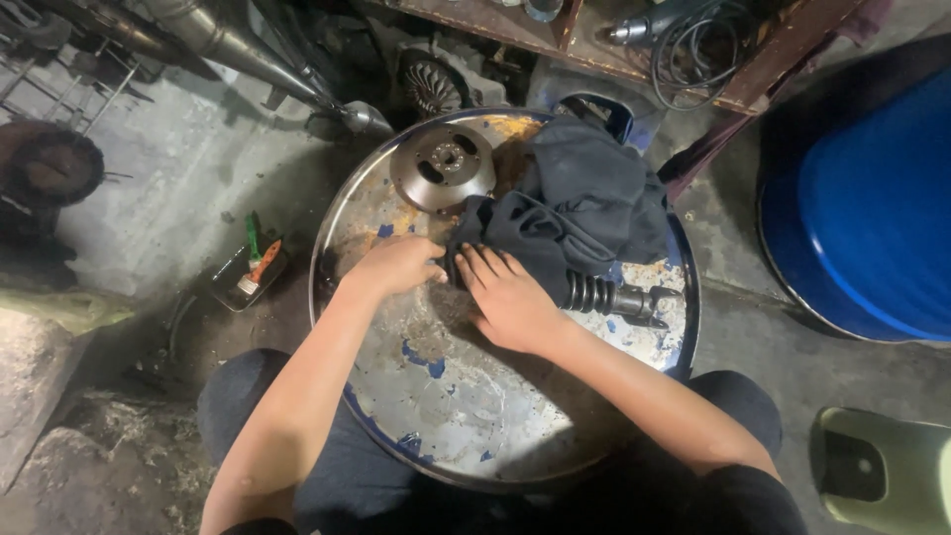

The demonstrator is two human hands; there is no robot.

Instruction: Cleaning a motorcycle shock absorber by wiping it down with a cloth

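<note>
Both hands gripped the cloth (580, 203): my left hand (396, 266) curled shut on its near hem, my right hand (510, 297) pressed flat, fingers spread, beside it. Cloth lay at one o'clock on the pan (466, 416), draped over a spring shaft (619, 297). Disc (443, 165) sat at eleven o'clock. Judgement: firm, even pressure along the shaft, with the left hand anchoring, would wipe best.

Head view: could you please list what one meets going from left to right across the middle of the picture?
Small tray with tools → left hand → right hand → coiled spring part → blue barrel.
</note>
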